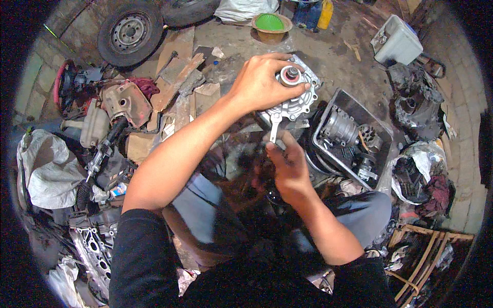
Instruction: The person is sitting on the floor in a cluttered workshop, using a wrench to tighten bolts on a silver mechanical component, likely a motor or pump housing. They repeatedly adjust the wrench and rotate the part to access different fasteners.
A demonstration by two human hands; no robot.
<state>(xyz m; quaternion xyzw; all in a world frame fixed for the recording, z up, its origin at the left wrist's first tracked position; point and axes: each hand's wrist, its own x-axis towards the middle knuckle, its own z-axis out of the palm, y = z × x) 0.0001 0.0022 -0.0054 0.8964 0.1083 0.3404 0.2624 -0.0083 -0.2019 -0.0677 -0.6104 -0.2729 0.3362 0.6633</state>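
Note:
A silvery cast-metal housing (pixel 294 109) with a round flange and bolt holes stands in front of me. From its top rises a dark splined shaft (pixel 291 73) inside a ring with a reddish seal. My left hand (pixel 264 79) wraps over the housing's left side, its thumb and fingers gripping around that shaft collar. In my right hand (pixel 288 159), closed and slightly blurred, is a wrench (pixel 275 127). The wrench's head meets the near edge of the housing; the bolt under it cannot be made out.
Right of the housing sits a grey bin (pixel 354 134) of metal parts. A white container (pixel 397 41) and a basin with a green bowl (pixel 269 22) stand farther back. Tires (pixel 130 33) lie at the far left. A cylinder head (pixel 91 246) and a white sack (pixel 49 172) crowd the left.

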